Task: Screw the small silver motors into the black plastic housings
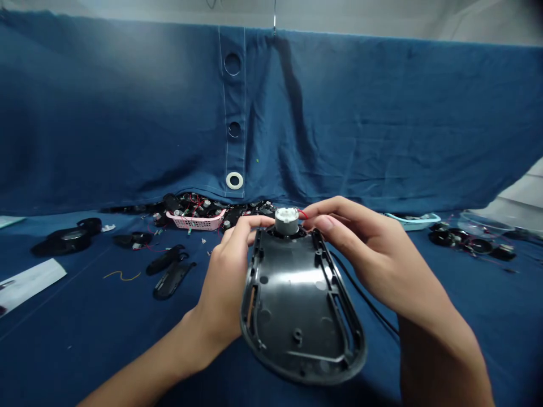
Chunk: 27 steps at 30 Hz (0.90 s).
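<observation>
— Closest to you is the black plastic shell (299, 316), open side up, its rounded end toward you and its narrow end pointing away. What do you have hold of?

— Your left hand (227, 280) runs along the shell's left edge, fingers reaching up to the small silver motor (287, 220) at the far end. Your right hand (365, 249) comes in from the other side, its fingertips (316, 217) pinching at the motor too. So both hands are closed in on that one part, close together, with the motor between them.

— Is the motor seated in the shell?

— You can't tell from here; its base is hidden by your fingers and the shell's rim. A bit of red wire (302, 213) shows beside it, but where it ends is covered. A black cable (365, 299) leaves the shell's right side and vanishes under your right forearm.

— And whether the shell rests on the desk?

— Hard to say. Its underside is out of sight against the blue cloth (85, 328) covering the desk.

— What else is around?

— Far left, some dark parts (169, 271) lie loose, a yellow wire (122, 276) near them, and white paper (29, 281) is cut off by the picture's edge. A pink basket (195, 222) of small pieces sits at the back; its contents are too tangled to name. On the right, a pale blue tray (413, 221) and more dark parts (470, 243) are blurred.
</observation>
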### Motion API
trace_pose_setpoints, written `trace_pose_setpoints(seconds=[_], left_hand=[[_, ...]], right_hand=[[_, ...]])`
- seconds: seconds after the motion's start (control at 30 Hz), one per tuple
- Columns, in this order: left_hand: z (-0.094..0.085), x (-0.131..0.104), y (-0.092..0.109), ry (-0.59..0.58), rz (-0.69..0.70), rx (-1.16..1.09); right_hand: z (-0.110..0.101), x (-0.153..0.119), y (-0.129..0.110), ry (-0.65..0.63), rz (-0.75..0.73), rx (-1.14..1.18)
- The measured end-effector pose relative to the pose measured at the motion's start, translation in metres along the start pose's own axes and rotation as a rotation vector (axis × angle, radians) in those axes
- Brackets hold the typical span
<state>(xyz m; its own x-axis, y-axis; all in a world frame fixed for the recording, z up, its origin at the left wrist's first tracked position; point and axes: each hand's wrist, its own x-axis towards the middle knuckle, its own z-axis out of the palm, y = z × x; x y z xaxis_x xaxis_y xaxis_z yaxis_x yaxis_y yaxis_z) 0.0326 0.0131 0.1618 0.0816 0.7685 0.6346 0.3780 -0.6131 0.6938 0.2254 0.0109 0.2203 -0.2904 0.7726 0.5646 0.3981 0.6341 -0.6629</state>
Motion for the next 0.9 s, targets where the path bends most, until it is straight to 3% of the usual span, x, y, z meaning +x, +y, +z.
trace_pose_setpoints(seconds=[0.9], left_hand=[[0.0, -0.001, 0.013, 0.054, -0.007, 0.208]], right_hand=[[0.0, 0.002, 0.003, -0.062, 0.061, 0.007]])
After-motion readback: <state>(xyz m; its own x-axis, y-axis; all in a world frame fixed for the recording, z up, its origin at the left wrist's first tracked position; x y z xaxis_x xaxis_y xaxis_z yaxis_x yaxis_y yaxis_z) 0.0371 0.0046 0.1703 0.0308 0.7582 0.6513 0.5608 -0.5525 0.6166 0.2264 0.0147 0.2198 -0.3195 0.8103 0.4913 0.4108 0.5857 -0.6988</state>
